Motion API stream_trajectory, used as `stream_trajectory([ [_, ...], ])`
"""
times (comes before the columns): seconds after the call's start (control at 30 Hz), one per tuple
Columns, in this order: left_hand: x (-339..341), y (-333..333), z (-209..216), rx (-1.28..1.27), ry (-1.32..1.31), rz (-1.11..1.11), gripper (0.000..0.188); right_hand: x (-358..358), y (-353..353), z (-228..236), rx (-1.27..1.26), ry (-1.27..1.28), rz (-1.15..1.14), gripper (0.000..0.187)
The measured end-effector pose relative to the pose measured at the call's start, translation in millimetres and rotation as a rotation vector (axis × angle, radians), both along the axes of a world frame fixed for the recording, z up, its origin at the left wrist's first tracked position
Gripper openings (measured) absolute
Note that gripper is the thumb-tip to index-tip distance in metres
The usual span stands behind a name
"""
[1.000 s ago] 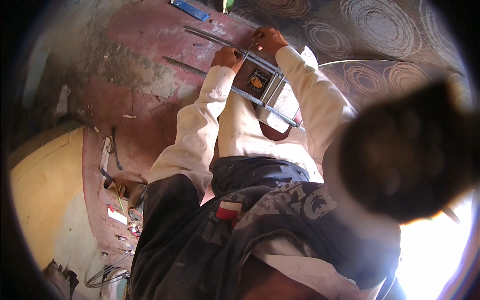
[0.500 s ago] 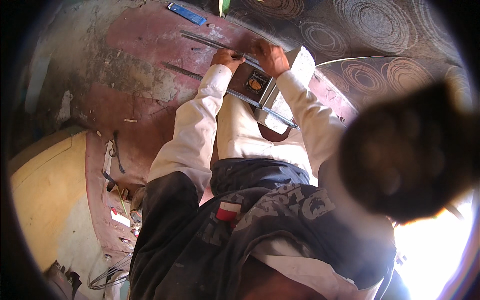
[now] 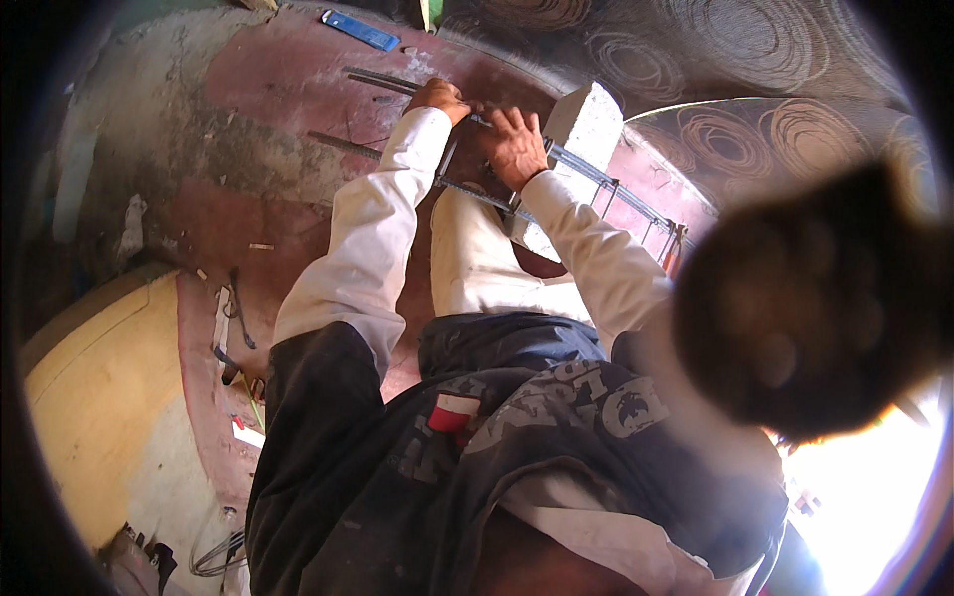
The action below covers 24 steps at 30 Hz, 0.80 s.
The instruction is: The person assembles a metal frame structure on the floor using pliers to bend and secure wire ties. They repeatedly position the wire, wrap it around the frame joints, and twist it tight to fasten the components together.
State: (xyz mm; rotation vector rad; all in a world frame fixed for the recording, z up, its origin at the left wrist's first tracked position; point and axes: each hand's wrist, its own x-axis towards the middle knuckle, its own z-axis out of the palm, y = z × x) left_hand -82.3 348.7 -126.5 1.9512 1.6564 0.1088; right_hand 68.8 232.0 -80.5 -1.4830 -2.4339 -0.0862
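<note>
A cage of ribbed steel bars, two long rods joined by thin square stirrups (image 3: 445,159), lies across a pale concrete block (image 3: 588,121) beyond my knees. My left hand (image 3: 439,100) is closed around the far bar (image 3: 370,76), near where a stirrup meets it. Just right of it, my right hand (image 3: 517,149) lies over the cage with its fingers spread, back upward. What lies under its palm is hidden. The near bar (image 3: 467,191) runs above my trouser leg. On the right, the bars and several stirrups extend past my right forearm.
A blue flat tool (image 3: 360,30) rests on the worn red floor (image 3: 248,214). Circle-patterned dark fabric (image 3: 735,55) borders the far right. Red-handled pliers or a similar tool (image 3: 674,252) show beside the bars. A yellow curved surface (image 3: 104,387) stands at left. A blurred dark object blocks the right side.
My right hand has come left and lower, its fingers now spread over the cage. The cage has shifted, with more bars and stirrups showing at right. My left hand is slightly farther left.
</note>
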Motion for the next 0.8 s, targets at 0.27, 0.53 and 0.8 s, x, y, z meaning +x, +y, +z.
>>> stream_trajectory([
  [0.27,-1,-9,1,-0.008,-0.073,0.046,0.051,33,43,-19,-0.581,0.426,-0.24,0.055],
  [0.53,3,-7,-4,0.102,-0.112,0.016,0.048,23,53,-103,-0.079,-0.183,-0.232,0.049],
  [0.8,-2,-18,21,-0.102,-0.229,0.11,0.044,60,93,-32,-1.111,0.441,-0.152,0.057],
])
